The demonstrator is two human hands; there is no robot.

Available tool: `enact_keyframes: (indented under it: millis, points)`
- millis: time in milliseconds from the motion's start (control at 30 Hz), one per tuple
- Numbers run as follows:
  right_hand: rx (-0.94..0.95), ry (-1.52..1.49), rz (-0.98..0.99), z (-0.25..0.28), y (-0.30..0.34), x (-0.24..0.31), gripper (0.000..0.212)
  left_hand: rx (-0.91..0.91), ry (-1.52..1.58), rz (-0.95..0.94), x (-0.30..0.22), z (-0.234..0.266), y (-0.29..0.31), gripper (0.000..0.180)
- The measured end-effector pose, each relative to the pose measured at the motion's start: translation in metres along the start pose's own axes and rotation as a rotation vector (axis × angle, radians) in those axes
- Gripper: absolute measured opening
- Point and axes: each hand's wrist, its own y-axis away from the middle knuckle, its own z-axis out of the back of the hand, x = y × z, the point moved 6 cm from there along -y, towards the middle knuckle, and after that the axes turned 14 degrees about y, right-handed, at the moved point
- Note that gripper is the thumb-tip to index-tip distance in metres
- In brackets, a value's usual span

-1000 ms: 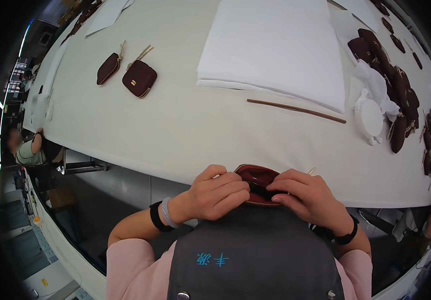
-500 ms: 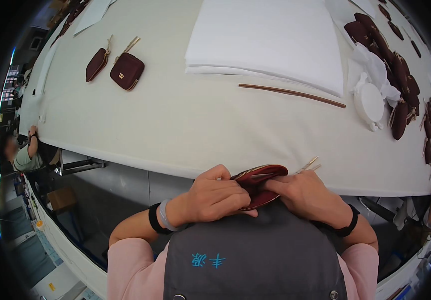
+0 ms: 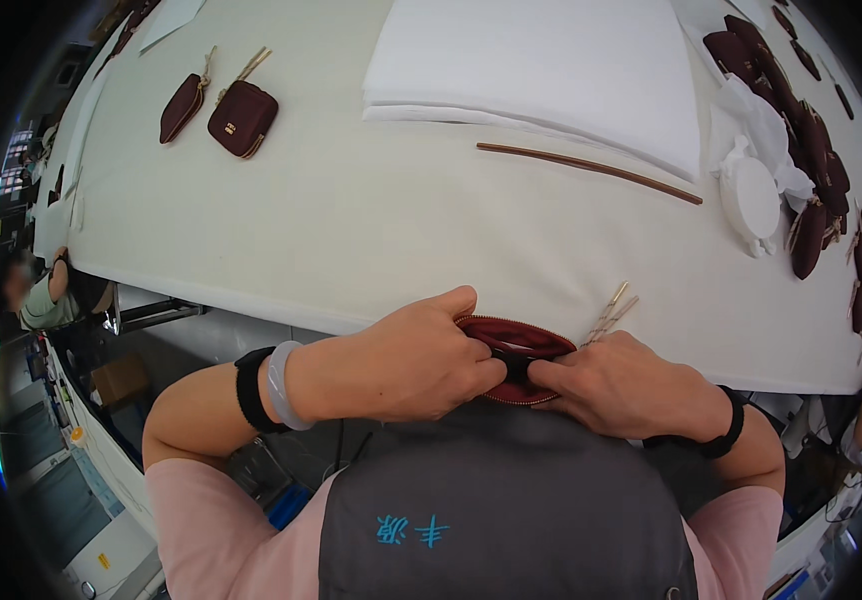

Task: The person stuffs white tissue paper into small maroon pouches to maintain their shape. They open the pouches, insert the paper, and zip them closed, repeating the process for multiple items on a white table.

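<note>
A small zip pouch (image 3: pixel 519 335) with a red lining and gold zipper teeth gapes between my hands, close to the apron and the table's near edge. My left hand (image 3: pixel 401 355) grips its left side, fingers curled in at the opening. On the other side my right hand (image 3: pixel 626 382) is closed on the pouch, with fingertips reaching inside near something dark. What those fingertips touch is hidden. Pale cord ends with gold tips (image 3: pixel 611 310) stick out past my right hand.
Two finished-looking dark red pouches (image 3: pixel 241 120) lie at far left. A white sheet stack (image 3: pixel 531 60) lies at the back, with a thin brown strip (image 3: pixel 586 172) before it. Right stand a white round object (image 3: pixel 751 195) and piled pouches (image 3: pixel 816 150). Other people sit at both sides.
My left hand has turned, its back now upward and its elbow farther out to the left. The pouch opening has tilted, and my right hand has shifted slightly right.
</note>
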Motion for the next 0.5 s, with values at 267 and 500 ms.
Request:
enact_keyframes:
  millis: [267,500]
  points:
    - [-0.137,0.112,-0.001,-0.016,-0.001,0.004,0.017,-0.045,0.054,0.103,-0.001,-0.011,0.007,0.006]
    - [-0.260,0.611,-0.160,0.032,-0.003,0.006,0.019,-0.269,-0.394,0.269,-0.014,0.036,-0.011,0.016]
